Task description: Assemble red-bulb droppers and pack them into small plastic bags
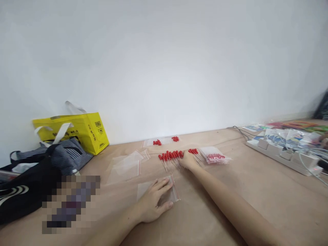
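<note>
My left hand [156,201] rests with fingers spread on a clear zip bag [176,188] that has a red strip along its right edge. Farther forward, a row of red-headed thin sticks [169,156] lies on the brown tabletop [220,205]. At the right part of that row, my right hand [189,161] is closed, its fingers pinched down on the red-headed sticks. Just beyond it lie a few more such sticks [193,151]. To its right sits a stack of filled zip bags [214,155] with red heads showing through.
More clear bags [125,167] lie at the left. Near the wall, red heads [157,142] rest on another clear bag. A yellow bag [98,133], a striped bag [64,155] and a black bag [28,194] stand left. A power strip [282,153] with cables lies right.
</note>
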Motion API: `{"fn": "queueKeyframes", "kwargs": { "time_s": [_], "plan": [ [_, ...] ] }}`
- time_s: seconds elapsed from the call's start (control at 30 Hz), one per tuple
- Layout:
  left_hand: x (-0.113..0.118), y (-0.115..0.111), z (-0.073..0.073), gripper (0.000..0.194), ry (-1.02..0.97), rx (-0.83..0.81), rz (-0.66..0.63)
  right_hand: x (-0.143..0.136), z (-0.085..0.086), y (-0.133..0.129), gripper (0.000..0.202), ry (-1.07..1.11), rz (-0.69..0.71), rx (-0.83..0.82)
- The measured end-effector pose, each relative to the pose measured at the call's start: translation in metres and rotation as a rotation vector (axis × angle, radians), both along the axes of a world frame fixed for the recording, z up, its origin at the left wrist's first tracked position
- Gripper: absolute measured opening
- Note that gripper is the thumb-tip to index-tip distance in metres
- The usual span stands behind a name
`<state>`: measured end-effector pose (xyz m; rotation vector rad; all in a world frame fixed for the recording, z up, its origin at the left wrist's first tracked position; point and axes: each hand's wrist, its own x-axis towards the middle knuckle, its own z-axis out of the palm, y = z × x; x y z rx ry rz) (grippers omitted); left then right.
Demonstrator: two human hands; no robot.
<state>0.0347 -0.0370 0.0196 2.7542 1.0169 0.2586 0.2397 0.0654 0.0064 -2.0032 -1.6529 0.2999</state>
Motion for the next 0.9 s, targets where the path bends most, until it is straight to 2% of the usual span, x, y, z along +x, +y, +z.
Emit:
{"fn": "queueKeyframes", "kwargs": {
  "time_s": [0.2,0.5,0.7,0.9],
  "plan": [
    [0.009,-0.001,-0.007,0.054,-0.071,0.022,0.036,-0.003,0.008,0.000,0.028,-0.032,-0.032,-0.067],
    [0.010,-0.003,-0.005,0.053,-0.052,-0.012,0.042,-0.015,0.016,-0.002,0.027,-0.087,-0.042,-0.099],
    [0.010,-0.008,-0.006,0.049,-0.128,0.030,0.098,-0.017,0.021,-0.001,0.026,-0.102,-0.028,-0.107],
    [0.009,-0.009,-0.004,0.043,-0.182,0.041,0.071,-0.026,0.022,0.000,0.027,-0.109,0.007,-0.090]
  ]
}}
